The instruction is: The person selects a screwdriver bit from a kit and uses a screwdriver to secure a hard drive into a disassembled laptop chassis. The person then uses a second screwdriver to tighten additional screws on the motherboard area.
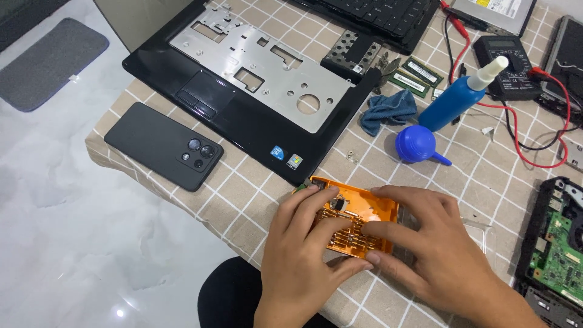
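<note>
Head cam looks down on the table w/ the beige cloth checked in white point(243, 200), and by the look of it the laptop is already well apart: the black glossy palm-rest shell w/ its bare silver metal plate point(255, 79) lies keyboard-less at top centre, the black keyboard point(376, 15) sits off it at the top edge, a green circuit board in its black frame point(555, 249) waits at the right edge, and two small green memory sticks point(416, 76) are out, near the crumpled blue cloth point(388, 109). Black smartphone, camera side up point(164, 146), lies left of the shell. Blue bottle w/ white nozzle point(455, 100) leans next to the black multimeter w/ red leads point(507, 61); round blue rubber air blower point(418, 144) just below it. What's in hand now: the orange plastic screwdriver-bit case point(355, 222) at the near edge, flat on the cloth, bit rows showing. My left hand point(303, 255) has fingers spread over the bits, pressing on top, not closed round anything. My right hand point(425, 249) pinches the case's right and near edge btwn thumb and fingers. No bit picked yet afaict, so I'd judge teardown mostly done, tool choice pending.
</note>
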